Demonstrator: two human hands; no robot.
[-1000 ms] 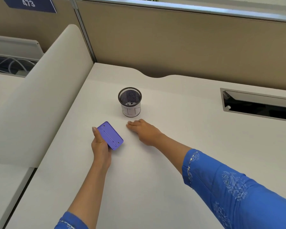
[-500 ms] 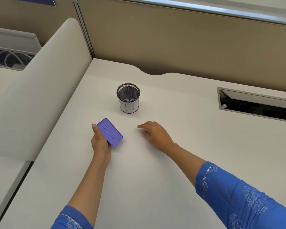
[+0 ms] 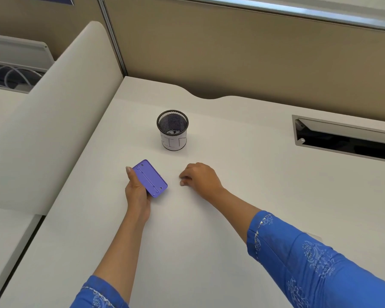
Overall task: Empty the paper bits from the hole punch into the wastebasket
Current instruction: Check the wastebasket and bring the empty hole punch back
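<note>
My left hand [image 3: 136, 192] grips a purple hole punch [image 3: 150, 178], turned so its flat underside faces up, low over the white desk. Behind it stands a small black mesh wastebasket [image 3: 173, 142] wrapped in white paper, with white paper bits at its bottom. My right hand [image 3: 200, 177] rests on the desk to the right of the punch, fingers loosely curled, holding nothing. It sits in front of the basket and does not touch it.
A white desk [image 3: 209, 230] carries everything. A curved white divider [image 3: 53, 112] rises on the left, tan partition walls [image 3: 253, 58] close the back. A metal-framed cable slot [image 3: 345, 138] opens in the desk at the right.
My right hand has pulled back from the wastebasket toward me and to the right, and its fingers have curled. My left hand keeps the punch in about the same spot.
</note>
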